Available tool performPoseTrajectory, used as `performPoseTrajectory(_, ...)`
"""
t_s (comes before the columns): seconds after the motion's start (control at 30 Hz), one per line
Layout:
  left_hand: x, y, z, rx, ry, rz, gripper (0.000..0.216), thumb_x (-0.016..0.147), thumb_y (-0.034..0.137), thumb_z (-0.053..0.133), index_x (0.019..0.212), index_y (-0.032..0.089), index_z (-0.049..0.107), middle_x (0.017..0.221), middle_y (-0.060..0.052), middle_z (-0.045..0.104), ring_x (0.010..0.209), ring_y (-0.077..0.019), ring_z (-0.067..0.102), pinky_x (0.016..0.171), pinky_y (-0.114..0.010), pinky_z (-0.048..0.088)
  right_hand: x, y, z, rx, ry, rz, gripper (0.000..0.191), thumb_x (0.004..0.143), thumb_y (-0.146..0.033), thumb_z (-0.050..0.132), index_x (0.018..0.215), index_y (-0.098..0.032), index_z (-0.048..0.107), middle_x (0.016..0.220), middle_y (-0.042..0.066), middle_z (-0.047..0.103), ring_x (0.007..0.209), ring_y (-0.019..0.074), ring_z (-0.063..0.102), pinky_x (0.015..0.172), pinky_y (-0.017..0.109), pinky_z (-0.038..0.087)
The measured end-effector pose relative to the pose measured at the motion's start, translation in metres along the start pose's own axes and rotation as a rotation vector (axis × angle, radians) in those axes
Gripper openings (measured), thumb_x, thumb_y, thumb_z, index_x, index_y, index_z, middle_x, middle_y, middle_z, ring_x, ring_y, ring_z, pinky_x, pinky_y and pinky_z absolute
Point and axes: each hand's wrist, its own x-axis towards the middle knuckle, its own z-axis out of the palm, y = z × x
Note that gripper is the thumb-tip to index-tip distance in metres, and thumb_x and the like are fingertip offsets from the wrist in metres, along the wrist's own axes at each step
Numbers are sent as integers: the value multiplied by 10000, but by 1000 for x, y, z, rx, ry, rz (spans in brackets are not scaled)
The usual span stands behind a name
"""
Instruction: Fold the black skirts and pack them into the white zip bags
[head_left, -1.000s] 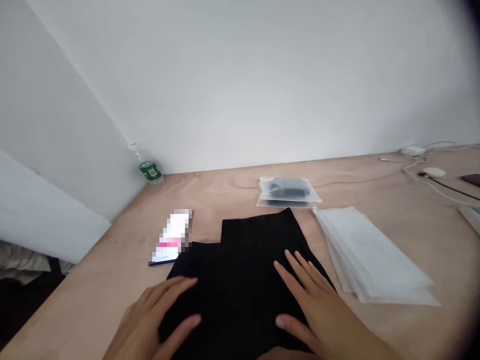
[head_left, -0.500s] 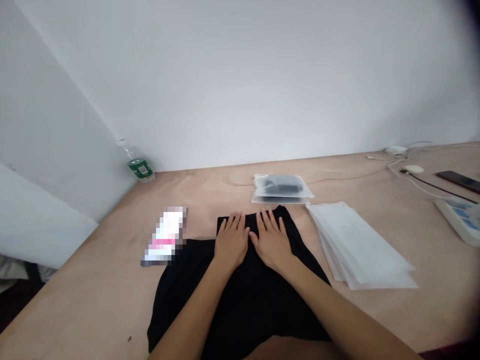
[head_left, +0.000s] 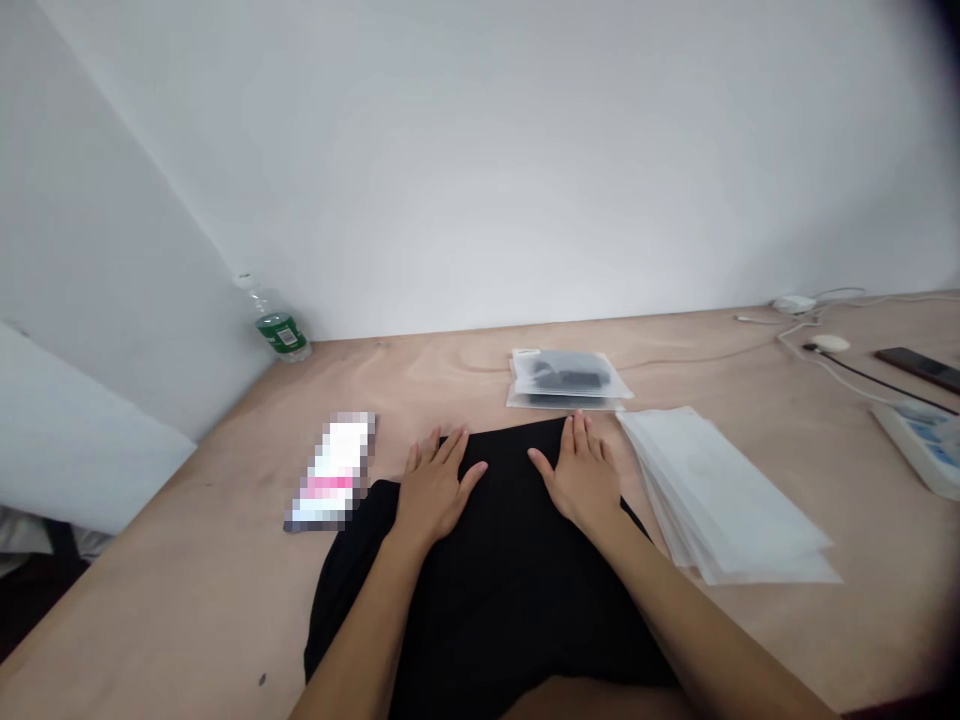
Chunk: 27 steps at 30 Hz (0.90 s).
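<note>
A black piece of clothing [head_left: 510, 580] lies spread on the table in front of me; its exact kind is not clear. My left hand [head_left: 435, 490] rests flat on its far left corner, fingers stretched out and thumb apart. Flat on the far right corner lies my right hand [head_left: 581, 480], its fingers also extended. Between the two thumbs the cloth looks smooth, and its far edge runs nearly straight. Part of the cloth bulges out to the left, beyond my left forearm. My forearms hide some of its sides.
Left of the cloth lies a phone with a blurred screen [head_left: 334, 470]. A bottle with a green label [head_left: 281, 333] stands in the corner. Clear bags with dark contents [head_left: 566, 380] lie behind, frosted bags [head_left: 735, 490] to the right. Farther right are a power strip [head_left: 919, 445], cables and a dark phone [head_left: 919, 368].
My hands have slid apart, the left one leftward and the right one rightward, from the middle of the far edge to its two corners. The cloth between them is flatter.
</note>
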Motion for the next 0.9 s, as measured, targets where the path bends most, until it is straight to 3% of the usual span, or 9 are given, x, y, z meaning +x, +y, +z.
performPoseTrajectory(0.17, 1, 0, -1, -11, 11, -1, 554, 894, 519, 250, 1363, 235, 324, 1427, -9, 344, 1348, -269, 184, 1066, -506, 159, 0, -1, 0, 34, 17, -4, 801, 848, -579, 263, 1379, 20, 217, 1473, 183, 130, 1347, 299, 114, 1061, 460, 130)
performPoseTrajectory(0.27, 2, 8, -10, -8, 39, 12, 548, 897, 502, 257, 1358, 215, 336, 1433, -29, 334, 1351, -287, 164, 1061, -526, 154, -2, -3, -7, 48, 39, -24, 760, 851, -538, 311, 1370, 13, 246, 1470, 186, 147, 1355, 295, 65, 1071, 482, 58)
performPoseTrajectory(0.37, -2, 30, -24, -4, 82, 72, 560, 896, 511, 251, 1362, 210, 331, 1453, -25, 292, 1367, -260, 95, 1088, -494, 90, -1, -9, -21, 373, 101, -92, 643, 834, -431, 406, 1364, -81, 309, 1489, 103, 142, 1362, 259, 26, 1087, 454, 16)
performPoseTrajectory(0.47, -12, 57, -31, -34, 71, 200, 598, 877, 559, 251, 1346, 206, 364, 1443, -35, 317, 1364, -262, 113, 1094, -483, 101, 10, -13, -32, 941, 108, -15, 604, 763, -359, 503, 1322, -171, 376, 1455, 77, 266, 1317, 252, 245, 1070, 408, 208)
performPoseTrajectory(0.53, -21, 70, -28, -76, 24, 290, 642, 848, 610, 253, 1337, 215, 384, 1437, -51, 328, 1357, -297, 127, 1080, -517, 124, 23, -14, -34, 1111, 74, 89, 601, 759, -336, 487, 1324, -187, 346, 1345, 117, 433, 1182, 244, 458, 966, 388, 383)
performPoseTrajectory(0.6, -30, 76, -19, -109, -28, 358, 670, 817, 655, 264, 1341, 252, 374, 1441, -50, 320, 1350, -325, 135, 1061, -555, 142, 38, -13, -30, 1207, 58, 154, 572, 774, -293, 446, 1325, -212, 319, 1163, 109, 581, 1034, 221, 577, 854, 368, 476)
performPoseTrajectory(0.73, -37, 77, -6, -149, -25, 396, 647, 800, 662, 314, 1332, 297, 375, 1427, -41, 351, 1327, -335, 216, 1025, -573, 218, 56, -13, -20, 1417, 127, 258, 466, 710, -213, 508, 1172, -268, 471, 996, 44, 643, 959, 196, 611, 806, 354, 503)
performPoseTrajectory(0.9, -34, 72, -25, -252, 240, 363, 405, 875, 441, 411, 1216, 246, 510, 1304, -43, 515, 1253, -250, 383, 1035, -478, 288, 47, -18, -39, 1585, 323, 314, 315, 658, -235, 615, 973, -249, 618, 1013, 10, 650, 1047, 175, 563, 915, 325, 442)
